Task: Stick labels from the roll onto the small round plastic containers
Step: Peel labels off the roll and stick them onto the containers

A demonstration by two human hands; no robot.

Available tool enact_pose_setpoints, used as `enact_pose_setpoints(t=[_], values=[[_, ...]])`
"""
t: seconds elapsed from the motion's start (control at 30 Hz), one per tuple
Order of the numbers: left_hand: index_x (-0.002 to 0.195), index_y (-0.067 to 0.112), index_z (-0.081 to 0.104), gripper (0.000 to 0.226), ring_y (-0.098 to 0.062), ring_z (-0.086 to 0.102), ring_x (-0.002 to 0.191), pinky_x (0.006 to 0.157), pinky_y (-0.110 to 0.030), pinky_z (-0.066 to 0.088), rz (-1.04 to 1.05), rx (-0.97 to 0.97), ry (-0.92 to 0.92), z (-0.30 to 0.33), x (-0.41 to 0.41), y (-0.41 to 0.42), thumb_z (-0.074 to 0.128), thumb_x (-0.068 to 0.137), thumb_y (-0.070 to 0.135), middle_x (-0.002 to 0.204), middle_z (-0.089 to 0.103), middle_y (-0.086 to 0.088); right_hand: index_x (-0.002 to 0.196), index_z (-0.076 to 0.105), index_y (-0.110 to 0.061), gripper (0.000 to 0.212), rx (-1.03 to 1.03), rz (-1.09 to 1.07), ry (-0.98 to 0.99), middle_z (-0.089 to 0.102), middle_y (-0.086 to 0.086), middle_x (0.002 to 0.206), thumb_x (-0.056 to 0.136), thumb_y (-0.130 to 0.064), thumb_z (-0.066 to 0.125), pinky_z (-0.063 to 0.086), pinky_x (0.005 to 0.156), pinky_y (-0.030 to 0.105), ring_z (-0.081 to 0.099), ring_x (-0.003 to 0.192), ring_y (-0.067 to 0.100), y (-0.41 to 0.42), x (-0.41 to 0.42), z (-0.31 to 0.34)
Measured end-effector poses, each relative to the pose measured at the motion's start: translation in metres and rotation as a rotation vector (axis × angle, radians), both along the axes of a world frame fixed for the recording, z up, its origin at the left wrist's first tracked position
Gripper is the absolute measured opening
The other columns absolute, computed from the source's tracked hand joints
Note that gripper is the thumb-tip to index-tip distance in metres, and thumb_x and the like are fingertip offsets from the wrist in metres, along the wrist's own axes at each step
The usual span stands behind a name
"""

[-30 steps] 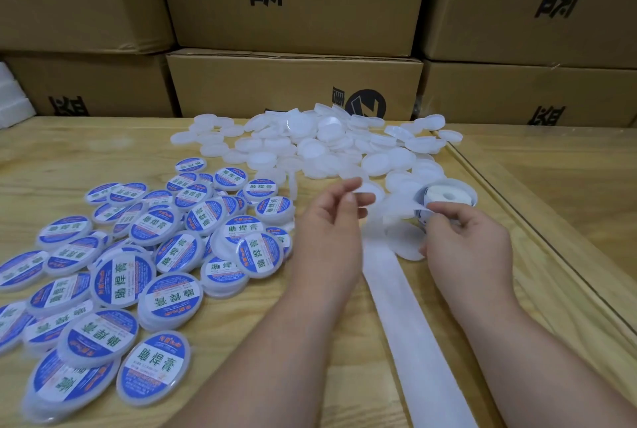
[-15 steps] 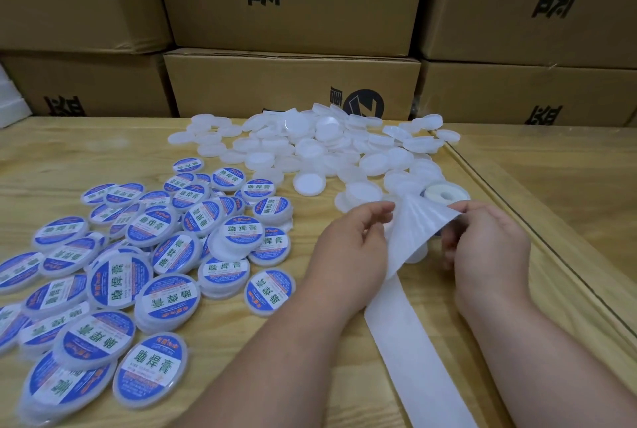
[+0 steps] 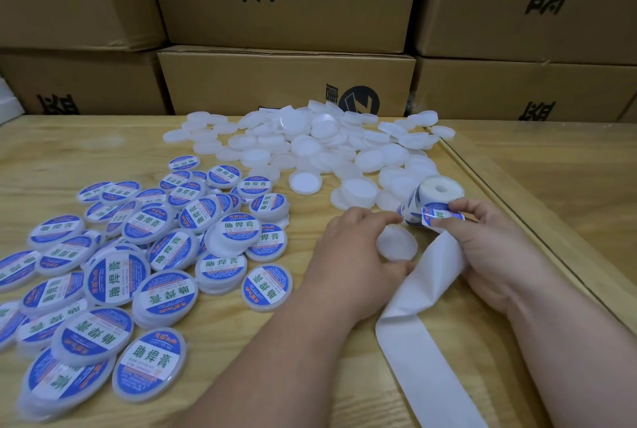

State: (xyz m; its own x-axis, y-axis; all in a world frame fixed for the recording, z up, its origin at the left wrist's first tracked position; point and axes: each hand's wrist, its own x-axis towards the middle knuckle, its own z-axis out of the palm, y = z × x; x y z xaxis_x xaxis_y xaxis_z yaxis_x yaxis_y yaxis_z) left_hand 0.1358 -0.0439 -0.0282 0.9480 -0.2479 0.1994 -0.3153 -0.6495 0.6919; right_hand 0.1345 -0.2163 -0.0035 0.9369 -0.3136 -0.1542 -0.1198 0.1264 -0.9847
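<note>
left hand (image 3: 358,252) curled round blank container (image 3: 396,242), just left of and below label (image 3: 443,215) pinched in right hand (image 3: 493,241), beside roll (image 3: 439,191).

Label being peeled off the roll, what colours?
Blue border with a white centre band, as far as it shows, on the label pinched by the right hand; head view.

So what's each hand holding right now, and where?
Left hand grips a blank container by its rim. Right hand pinches a label at its edge.
</note>
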Motion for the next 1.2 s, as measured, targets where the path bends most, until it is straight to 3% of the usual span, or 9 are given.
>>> enact_pose_setpoints(t=[0.2,0.33,0.53,0.67,0.8,0.9,1.0,1.1,1.2], values=[[0.093,0.041,0.071,0.014,-0.013,0.031,0.13,0.107,-0.028,0.025,0.068,0.077,-0.004,0.001,0.0,0.0,0.073,0.084,0.051,0.14,0.045,0.014,0.119,0.059,-0.021,0.041,0.025,0.125,-0.012,0.073,0.008,0.083,0.092,0.01,0.059,0.047,0.045,0.025,0.061,0.052,0.013,-0.006,-0.01,0.006],[0.087,0.035,0.067,0.014,-0.013,0.024,0.138,0.109,-0.032,0.021,0.074,0.085,-0.017,0.001,0.002,-0.002,0.065,0.093,0.047,0.15,0.04,0.013,0.118,0.057,-0.02,0.044,-0.023,0.167,-0.038,0.071,-0.001,0.066,0.091,0.015,0.055,0.048,0.043,0.022,0.062,0.049,0.011,-0.004,-0.015,0.005],[0.08,0.029,0.056,0.023,-0.012,0.034,0.143,0.114,-0.034,0.029,0.055,-0.231,-0.072,0.005,0.003,0.001,0.054,0.1,0.042,0.15,0.048,0.004,0.121,0.061,-0.017,0.032,-0.014,0.194,-0.059,0.078,0.013,0.102,0.095,0.002,0.062,0.059,0.062,0.03,0.074,0.078,0.019,0.003,-0.019,-0.001],[0.089,0.026,0.061,0.024,0.007,0.061,0.108,0.086,-0.018,0.045,0.066,-0.585,-0.027,0.01,-0.002,0.002,0.048,0.104,0.04,0.117,0.068,0.024,0.122,0.064,-0.022,0.041,-0.102,0.274,-0.105,0.077,0.01,0.108,0.092,0.007,0.06,0.059,0.07,0.031,0.075,0.089,0.021,0.012,-0.021,-0.007],[0.085,0.025,0.053,0.019,-0.006,0.062,0.065,0.059,-0.02,0.05,0.066,-0.844,0.057,0.014,-0.001,0.004,0.054,0.096,0.04,0.085,0.073,0.011,0.114,0.065,-0.04,0.048,-0.29,0.293,-0.159,0.076,0.003,0.11,0.078,-0.009,0.056,0.061,0.08,0.044,0.074,0.094,0.026,0.024,-0.021,-0.012],[0.09,0.042,0.05,0.025,-0.006,0.059,0.058,0.045,-0.018,0.047,0.003,-0.802,0.123,0.014,-0.002,0.003,0.074,0.082,0.04,0.087,0.069,0.006,0.121,0.058,-0.043,0.05,-0.383,0.31,-0.241,0.076,-0.012,0.102,0.084,-0.009,0.057,0.058,0.073,0.031,0.073,0.088,0.009,0.03,-0.017,-0.015],[0.109,0.053,0.051,0.034,0.002,0.066,0.072,0.054,-0.019,0.05,-0.01,-0.648,0.119,0.011,-0.002,0.003,0.072,0.086,0.039,0.097,0.066,0.018,0.126,0.054,-0.039,0.046,-0.318,0.309,-0.284,0.076,-0.006,0.111,0.091,-0.011,0.061,0.058,0.085,0.033,0.073,0.102,0.012,0.033,-0.016,-0.016],[0.109,0.053,0.056,0.028,-0.003,0.068,0.075,0.061,-0.021,0.051,0.001,-0.657,0.112,0.011,-0.001,0.004,0.063,0.092,0.031,0.096,0.069,0.021,0.115,0.063,-0.035,0.031,-0.278,0.199,-0.263,0.077,-0.012,0.094,0.086,-0.023,0.068,0.056,0.069,0.022,0.073,0.087,0.004,0.033,-0.017,-0.012],[0.101,0.047,0.064,0.024,-0.011,0.069,0.085,0.073,-0.029,0.056,-0.031,-0.689,0.11,0.011,-0.002,0.002,0.063,0.088,0.026,0.093,0.073,0.015,0.093,0.07,-0.03,0.024,-0.42,0.004,-0.202,0.07,-0.018,0.077,0.082,-0.051,0.065,0.047,0.066,0.027,0.063,0.071,-0.001,0.026,-0.017,-0.007]])
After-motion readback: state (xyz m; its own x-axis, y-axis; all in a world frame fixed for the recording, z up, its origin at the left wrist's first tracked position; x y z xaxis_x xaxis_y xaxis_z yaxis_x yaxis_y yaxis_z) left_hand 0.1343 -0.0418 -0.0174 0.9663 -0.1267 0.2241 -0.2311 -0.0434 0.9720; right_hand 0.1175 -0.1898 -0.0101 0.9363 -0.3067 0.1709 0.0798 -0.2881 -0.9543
